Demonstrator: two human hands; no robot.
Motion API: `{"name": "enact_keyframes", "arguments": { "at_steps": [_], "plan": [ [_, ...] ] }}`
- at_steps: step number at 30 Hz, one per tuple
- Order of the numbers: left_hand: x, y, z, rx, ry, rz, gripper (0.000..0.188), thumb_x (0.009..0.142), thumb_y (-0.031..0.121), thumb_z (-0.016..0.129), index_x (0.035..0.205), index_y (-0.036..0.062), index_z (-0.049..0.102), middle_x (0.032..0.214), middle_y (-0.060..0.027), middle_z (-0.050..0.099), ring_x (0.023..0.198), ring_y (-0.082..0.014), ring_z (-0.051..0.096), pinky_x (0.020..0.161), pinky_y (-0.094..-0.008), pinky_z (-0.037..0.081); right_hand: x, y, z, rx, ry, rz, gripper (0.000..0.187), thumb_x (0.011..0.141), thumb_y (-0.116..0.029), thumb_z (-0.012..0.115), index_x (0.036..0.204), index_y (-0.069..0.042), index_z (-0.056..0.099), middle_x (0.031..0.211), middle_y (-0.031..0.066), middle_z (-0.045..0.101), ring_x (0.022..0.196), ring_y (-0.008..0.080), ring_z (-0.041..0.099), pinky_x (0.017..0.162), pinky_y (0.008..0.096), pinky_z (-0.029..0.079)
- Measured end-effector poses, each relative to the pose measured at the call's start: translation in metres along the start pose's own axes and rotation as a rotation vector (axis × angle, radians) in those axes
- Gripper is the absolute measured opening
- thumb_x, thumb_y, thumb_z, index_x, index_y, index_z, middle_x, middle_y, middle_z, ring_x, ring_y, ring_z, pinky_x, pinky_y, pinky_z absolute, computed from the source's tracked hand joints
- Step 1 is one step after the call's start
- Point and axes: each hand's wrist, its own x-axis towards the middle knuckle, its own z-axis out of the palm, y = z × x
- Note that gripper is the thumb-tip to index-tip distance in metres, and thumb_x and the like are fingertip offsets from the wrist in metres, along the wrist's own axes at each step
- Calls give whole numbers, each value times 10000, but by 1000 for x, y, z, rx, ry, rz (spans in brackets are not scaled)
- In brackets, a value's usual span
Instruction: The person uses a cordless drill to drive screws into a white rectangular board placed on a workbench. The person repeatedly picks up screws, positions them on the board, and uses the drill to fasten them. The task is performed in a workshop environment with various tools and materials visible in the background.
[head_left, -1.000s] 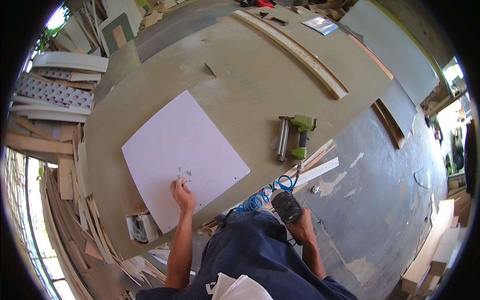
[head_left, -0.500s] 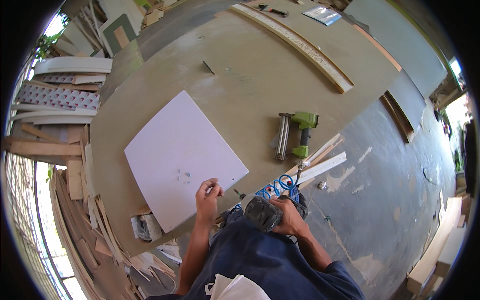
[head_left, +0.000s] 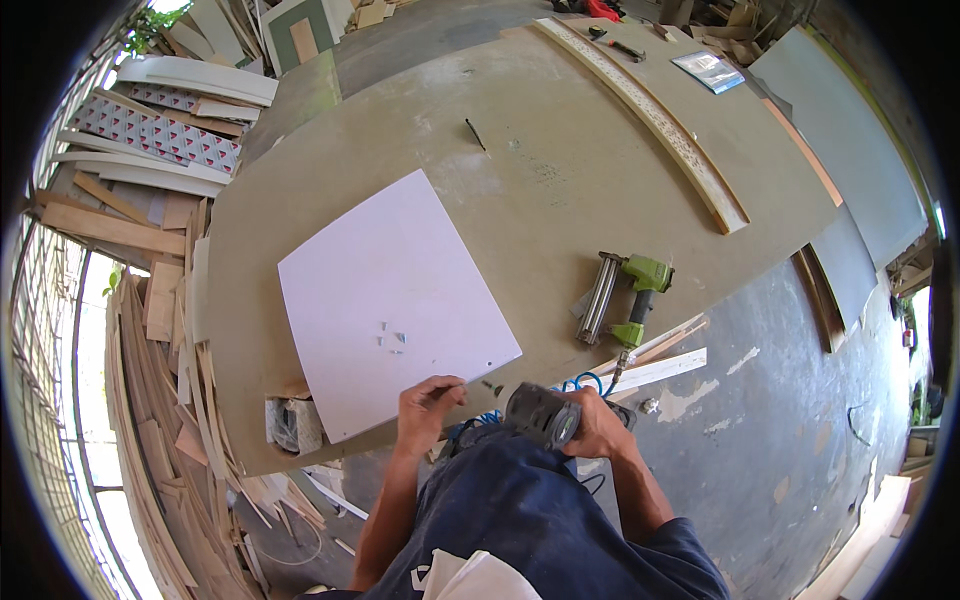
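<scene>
My right hand grips a dark cordless drill, its bit pointing left toward my other hand. My left hand is at the near edge of a pale pinkish-white square panel, thumb and fingers pinched together. Whatever sits in that pinch is too small to make out. The drill's tip is a short gap from those fingertips. Several small screws lie loose on the panel, which has a small dark hole by its right corner.
A green nail gun lies right of the panel, near a blue coiled hose and wood strips. Farther off are a long curved frame piece and a thin dark stick. Timber offcuts crowd the left side.
The view has turned, shifting the scene rightward. My left hand has drawn back from over the panel to its near edge, and its fingertips and the drill tip are closer together.
</scene>
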Motion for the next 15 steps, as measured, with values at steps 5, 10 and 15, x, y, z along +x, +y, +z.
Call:
{"name": "enact_keyframes", "arguments": {
  "at_steps": [5,10,15],
  "plan": [
    [0,-4,4,-150,-85,51,142,931,-38,647,1034,-50,744,920,-89,712,825,-146,653,786,-279,520,2,-10,9,-49,-41,-134,618,575,-169,760,1148,46,678,892,264,698,815,454,665,764,441,549],
    [1,-6,3,-278,-139,-10,177,892,-60,634,1034,-56,739,921,-107,704,811,-162,636,776,-290,508,-2,-6,10,-50,-36,-123,548,576,-175,750,1071,45,667,873,251,684,811,460,654,736,467,539],
    [9,-8,15,-345,-202,-91,144,908,-34,642,1019,-58,732,927,-118,691,824,-174,636,777,-300,509,-6,-4,2,-19,-45,-90,562,565,-125,733,1102,32,673,883,248,702,826,441,672,757,489,551]
  ]
}}
